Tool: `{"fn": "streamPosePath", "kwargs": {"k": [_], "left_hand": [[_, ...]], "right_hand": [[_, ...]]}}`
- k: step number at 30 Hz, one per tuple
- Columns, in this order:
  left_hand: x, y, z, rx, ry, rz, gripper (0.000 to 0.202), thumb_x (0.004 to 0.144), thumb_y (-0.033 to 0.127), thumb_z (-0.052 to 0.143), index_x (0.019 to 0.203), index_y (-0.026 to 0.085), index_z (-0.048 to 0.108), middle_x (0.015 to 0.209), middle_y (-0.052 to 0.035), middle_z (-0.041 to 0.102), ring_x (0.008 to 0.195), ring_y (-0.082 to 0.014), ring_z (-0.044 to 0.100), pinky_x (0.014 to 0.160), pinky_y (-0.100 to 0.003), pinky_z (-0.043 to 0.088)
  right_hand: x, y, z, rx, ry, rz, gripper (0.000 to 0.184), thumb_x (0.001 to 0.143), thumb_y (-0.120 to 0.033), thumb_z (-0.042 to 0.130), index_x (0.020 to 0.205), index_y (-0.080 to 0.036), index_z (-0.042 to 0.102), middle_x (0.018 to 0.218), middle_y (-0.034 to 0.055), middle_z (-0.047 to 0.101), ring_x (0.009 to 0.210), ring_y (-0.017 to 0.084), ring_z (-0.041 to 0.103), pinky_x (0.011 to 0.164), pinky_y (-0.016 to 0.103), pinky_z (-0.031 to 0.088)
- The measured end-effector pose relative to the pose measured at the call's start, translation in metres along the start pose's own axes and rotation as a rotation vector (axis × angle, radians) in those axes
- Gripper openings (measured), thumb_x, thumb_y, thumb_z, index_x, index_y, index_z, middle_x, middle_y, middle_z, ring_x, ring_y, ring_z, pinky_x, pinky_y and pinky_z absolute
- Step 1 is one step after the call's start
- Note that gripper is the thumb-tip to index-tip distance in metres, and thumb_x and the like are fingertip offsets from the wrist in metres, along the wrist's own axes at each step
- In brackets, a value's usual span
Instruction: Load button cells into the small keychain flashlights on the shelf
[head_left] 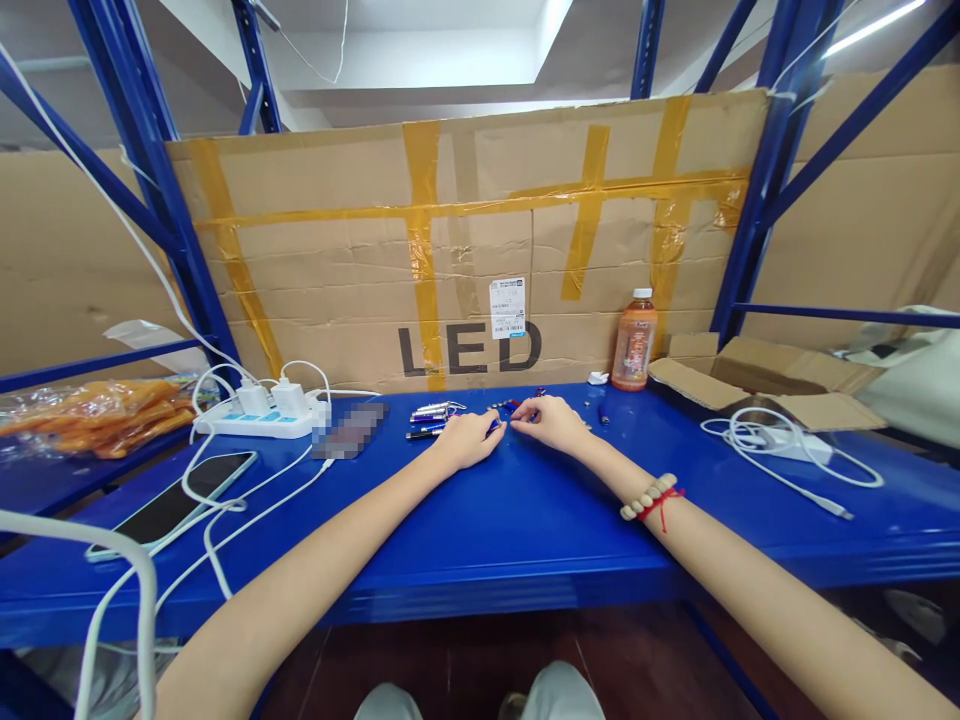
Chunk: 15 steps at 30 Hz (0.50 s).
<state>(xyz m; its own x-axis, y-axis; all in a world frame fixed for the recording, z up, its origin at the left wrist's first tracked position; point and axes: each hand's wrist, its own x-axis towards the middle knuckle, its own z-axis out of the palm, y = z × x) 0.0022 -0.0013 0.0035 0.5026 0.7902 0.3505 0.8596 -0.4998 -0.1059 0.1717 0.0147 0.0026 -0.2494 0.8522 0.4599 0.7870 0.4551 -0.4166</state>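
Observation:
My left hand rests low over the blue shelf top, its fingers closed around a small blue piece with a shiny end. Facing it, my right hand is pinched, thumb against fingertips; whatever is between them is too small to make out. The fingertips of both hands are close together. Beside my left hand lie several slim metallic and dark pen-like cylinders. Small blue and metallic parts are scattered behind the hands, partly hidden by them. Another small blue part lies right of my right hand.
A white power strip, cables and a phone occupy the left side. An orange drink bottle, an open cardboard box and a coiled white cable stand or lie at right. A large cardboard panel closes the back.

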Motion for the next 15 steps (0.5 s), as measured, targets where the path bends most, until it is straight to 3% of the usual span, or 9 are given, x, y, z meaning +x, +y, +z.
{"fn": "streamPosePath", "kwargs": {"k": [7, 12, 15], "left_hand": [[0.000, 0.000, 0.000, 0.010, 0.001, -0.005, 0.037, 0.088, 0.039, 0.021, 0.096, 0.018, 0.051, 0.077, -0.0068, 0.065, 0.076, -0.0213, 0.061, 0.065, -0.029, 0.043], [0.000, 0.001, -0.001, 0.005, 0.000, -0.006, 0.037, 0.088, 0.039, 0.022, 0.096, 0.018, 0.051, 0.078, -0.0069, 0.065, 0.076, -0.0217, 0.061, 0.065, -0.029, 0.043], [0.000, 0.001, -0.001, -0.001, -0.002, -0.008, 0.037, 0.088, 0.039, 0.023, 0.096, 0.018, 0.052, 0.078, -0.0071, 0.065, 0.076, -0.0217, 0.061, 0.066, -0.030, 0.043]], "right_hand": [[0.001, 0.000, -0.012, -0.039, 0.315, 0.101, 0.020, 0.076, -0.028, 0.046, 0.087, -0.025, 0.063, 0.086, -0.0016, 0.064, 0.070, 0.012, 0.057, 0.060, 0.023, 0.041], [0.001, -0.001, -0.014, -0.032, 0.341, 0.118, 0.021, 0.076, -0.024, 0.045, 0.089, -0.025, 0.062, 0.090, -0.0007, 0.063, 0.070, 0.011, 0.057, 0.061, 0.022, 0.041], [0.001, -0.001, -0.012, -0.042, 0.279, 0.110, 0.020, 0.075, -0.024, 0.046, 0.087, -0.025, 0.063, 0.089, -0.0011, 0.063, 0.072, 0.012, 0.057, 0.062, 0.022, 0.041]]}}
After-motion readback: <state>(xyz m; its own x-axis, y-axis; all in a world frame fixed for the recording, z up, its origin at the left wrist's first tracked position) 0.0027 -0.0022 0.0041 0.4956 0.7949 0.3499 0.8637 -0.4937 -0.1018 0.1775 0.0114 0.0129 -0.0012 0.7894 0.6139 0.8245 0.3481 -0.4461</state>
